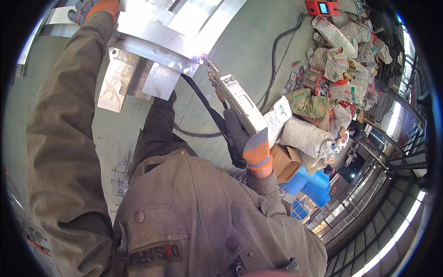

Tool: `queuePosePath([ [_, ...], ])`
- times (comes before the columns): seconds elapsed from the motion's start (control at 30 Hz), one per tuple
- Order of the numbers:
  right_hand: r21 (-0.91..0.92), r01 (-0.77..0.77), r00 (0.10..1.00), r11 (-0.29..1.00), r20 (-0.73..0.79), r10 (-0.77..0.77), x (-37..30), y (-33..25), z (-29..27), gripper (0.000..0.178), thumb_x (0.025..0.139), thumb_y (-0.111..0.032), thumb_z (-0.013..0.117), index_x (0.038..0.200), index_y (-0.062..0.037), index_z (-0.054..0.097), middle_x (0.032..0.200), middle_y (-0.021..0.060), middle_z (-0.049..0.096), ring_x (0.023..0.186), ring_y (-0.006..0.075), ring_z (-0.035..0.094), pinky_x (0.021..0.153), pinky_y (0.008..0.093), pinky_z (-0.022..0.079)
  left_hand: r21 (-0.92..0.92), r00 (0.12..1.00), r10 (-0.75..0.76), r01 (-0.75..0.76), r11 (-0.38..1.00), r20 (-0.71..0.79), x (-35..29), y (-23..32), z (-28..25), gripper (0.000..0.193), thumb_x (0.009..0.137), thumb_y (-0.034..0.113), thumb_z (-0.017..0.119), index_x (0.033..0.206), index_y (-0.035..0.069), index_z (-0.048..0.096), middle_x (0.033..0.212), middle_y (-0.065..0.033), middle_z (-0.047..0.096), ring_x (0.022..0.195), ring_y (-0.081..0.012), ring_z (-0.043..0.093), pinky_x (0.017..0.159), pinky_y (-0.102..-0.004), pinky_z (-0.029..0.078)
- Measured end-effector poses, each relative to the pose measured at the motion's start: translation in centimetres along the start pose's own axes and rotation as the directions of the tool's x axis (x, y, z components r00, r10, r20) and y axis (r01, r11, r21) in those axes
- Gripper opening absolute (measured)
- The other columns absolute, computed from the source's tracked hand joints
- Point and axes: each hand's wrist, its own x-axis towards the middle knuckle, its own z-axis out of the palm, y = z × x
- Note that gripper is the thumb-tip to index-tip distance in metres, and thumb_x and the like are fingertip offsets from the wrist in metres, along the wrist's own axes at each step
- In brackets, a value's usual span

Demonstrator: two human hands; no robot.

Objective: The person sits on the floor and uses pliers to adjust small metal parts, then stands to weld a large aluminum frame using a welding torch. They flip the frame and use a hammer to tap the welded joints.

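Observation:
In my right hand [249, 145], in a grey and orange glove, is a white handheld welding gun [242, 101]. Its nozzle tip meets the right end of a shiny metal strip [152, 48], where a violet-white glare shines. My left hand [94, 9], gloved alike, grips the sheet-metal frame [62, 16] at the upper left; the picture's top edge cuts off part of it. Below the strip hang bent metal plates [161, 81], one with a small hole. Glare washes out the frame's upper part.
Black hoses [203, 97] run from the gun across the green floor. Right of it lie piled sacks [330, 69], an open cardboard box [285, 162] and blue plastic [314, 187]. A red device with a screen [321, 8] stands at the top. Metal studs [121, 177] are left of my body.

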Motion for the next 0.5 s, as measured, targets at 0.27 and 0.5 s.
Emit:
queuePosePath([
  [0.27,0.018,-0.022,1.000,1.000,0.013,0.021,-0.52,0.46,-0.22,0.035,0.102,-0.019,0.083,0.131,-0.0006,0.077,0.103,0.0100,0.083,0.088,0.0169,0.078,0.077,0.0325,0.060,0.020,1.000,0.003,-0.003,1.000,0.002,-0.03,0.02,0.29,0.075,0.113,0.065,0.049,0.164,0.011,0.056,0.171,-0.0163,0.052,0.162,-0.0338,0.042,0.138,-0.0551,0.022],
  [0.5,0.006,-0.012,1.000,1.000,0.028,0.012,-0.76,0.46,-0.48,0.035,0.102,-0.018,0.083,0.132,-0.0011,0.077,0.105,0.0101,0.083,0.089,0.0168,0.077,0.078,0.0326,0.060,0.030,1.000,0.015,-0.015,0.999,-0.003,-0.24,0.03,-0.12,0.076,0.112,0.066,0.051,0.163,0.010,0.057,0.170,-0.0171,0.054,0.161,-0.0345,0.043,0.137,-0.0558,0.023],
])
